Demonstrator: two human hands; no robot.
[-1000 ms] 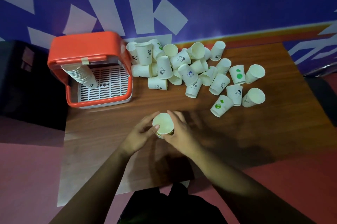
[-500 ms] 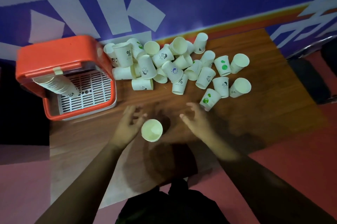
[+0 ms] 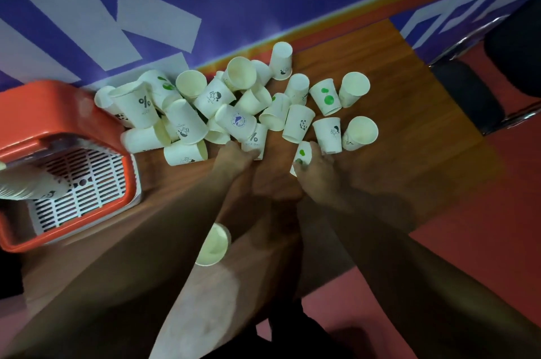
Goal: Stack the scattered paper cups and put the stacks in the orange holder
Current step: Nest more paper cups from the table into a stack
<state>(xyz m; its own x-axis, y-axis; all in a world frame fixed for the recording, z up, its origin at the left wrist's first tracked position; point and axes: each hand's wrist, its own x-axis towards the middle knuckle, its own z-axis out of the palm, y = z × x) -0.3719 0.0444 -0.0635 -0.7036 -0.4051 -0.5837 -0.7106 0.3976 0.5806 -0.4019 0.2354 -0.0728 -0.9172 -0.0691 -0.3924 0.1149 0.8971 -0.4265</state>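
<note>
Hands move from near cup to pile.
Right hand grips green-dotted cup; left hand reaches pile, grip unclear.

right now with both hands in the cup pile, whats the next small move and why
Probably lift the green-spot cup that the right hand grips and drop it into the upright cup standing alone near the front edge of the table. The left hand is at the percent-mark cup, grip unclear, so that one could follow into the same stack.
</note>
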